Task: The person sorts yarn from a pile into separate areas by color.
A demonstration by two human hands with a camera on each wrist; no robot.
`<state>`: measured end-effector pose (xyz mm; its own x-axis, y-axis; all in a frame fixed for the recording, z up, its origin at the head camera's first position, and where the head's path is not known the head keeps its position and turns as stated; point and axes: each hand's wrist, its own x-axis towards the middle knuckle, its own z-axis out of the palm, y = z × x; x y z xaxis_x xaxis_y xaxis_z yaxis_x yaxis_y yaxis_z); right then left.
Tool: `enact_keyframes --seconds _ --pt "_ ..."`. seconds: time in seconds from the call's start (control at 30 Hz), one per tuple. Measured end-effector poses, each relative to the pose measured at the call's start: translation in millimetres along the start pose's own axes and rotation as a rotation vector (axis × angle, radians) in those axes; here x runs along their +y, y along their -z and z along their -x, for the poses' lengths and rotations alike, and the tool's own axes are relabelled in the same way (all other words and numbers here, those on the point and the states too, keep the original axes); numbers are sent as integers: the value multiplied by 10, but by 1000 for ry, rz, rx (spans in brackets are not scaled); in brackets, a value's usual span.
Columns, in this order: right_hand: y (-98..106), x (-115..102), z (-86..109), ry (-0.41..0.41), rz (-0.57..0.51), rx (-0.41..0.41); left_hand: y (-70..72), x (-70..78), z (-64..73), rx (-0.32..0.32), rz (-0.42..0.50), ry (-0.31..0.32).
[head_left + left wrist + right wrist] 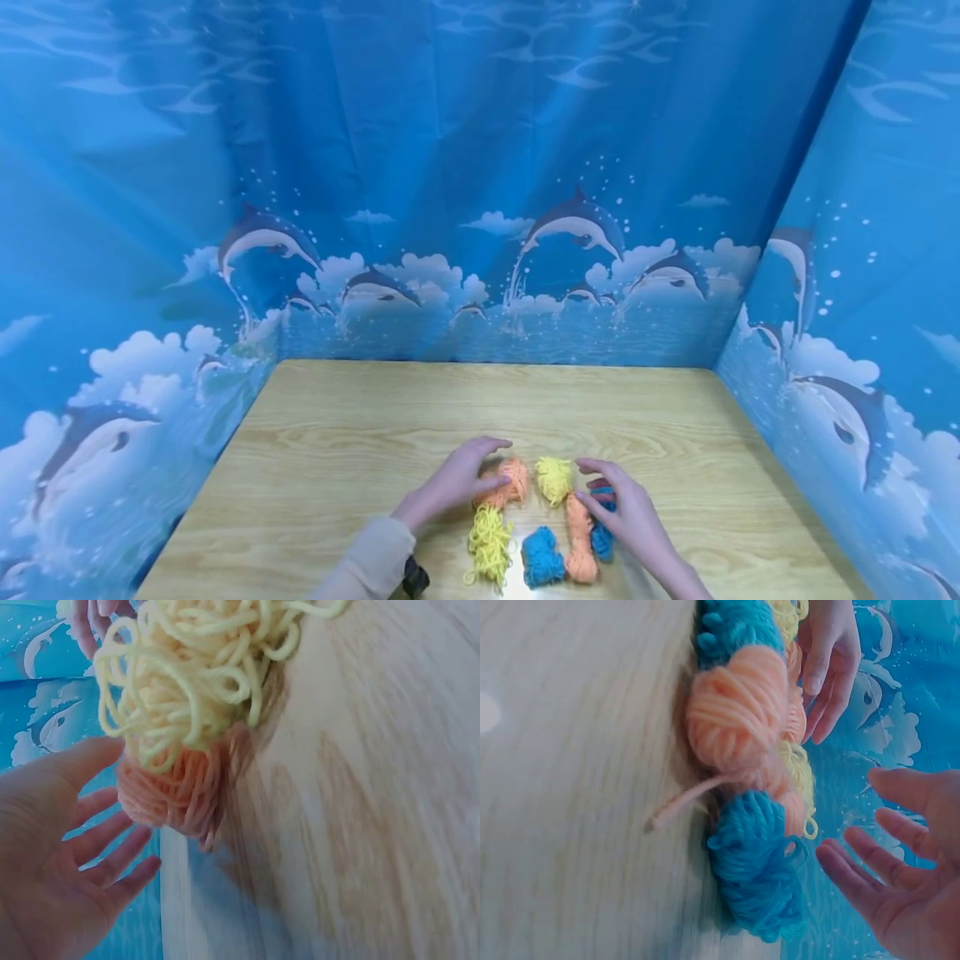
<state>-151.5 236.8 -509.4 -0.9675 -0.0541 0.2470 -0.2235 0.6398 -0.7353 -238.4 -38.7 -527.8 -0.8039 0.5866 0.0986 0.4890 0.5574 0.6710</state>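
My left hand (461, 477) is beside an orange yarn bundle (514, 477), thumb and fingers spread and relaxed around its near side. In the left wrist view, the thumb tip lies close to that orange bundle; whether it touches cannot be told. A loose, loopy yellow bundle (490, 546) lies just in front of it. My right hand (626, 507) hovers over a blue bundle (602, 533), its fingers loosely bent and, in the right wrist view, holding nothing. Left of it lie a long orange bundle (580, 542), a second yellow bundle (553, 479) and another blue bundle (542, 557).
The bundles sit together on a light wood-grain table (360, 417). Blue curtains (480, 167) printed with dolphins stand along its back and sides. A short orange yarn tail (679, 806) sticks out over the tabletop. Something dark (415, 577) is at the left wrist.
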Motion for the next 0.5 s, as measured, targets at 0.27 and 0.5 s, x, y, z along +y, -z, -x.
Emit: enact_keyframes --seconds 0.27,0.5 --pt "-44 -48 52 -31 76 -27 -59 -12 0 -38 40 36" --pt "-61 -7 88 -16 152 -54 -94 -11 -13 -19 13 34"
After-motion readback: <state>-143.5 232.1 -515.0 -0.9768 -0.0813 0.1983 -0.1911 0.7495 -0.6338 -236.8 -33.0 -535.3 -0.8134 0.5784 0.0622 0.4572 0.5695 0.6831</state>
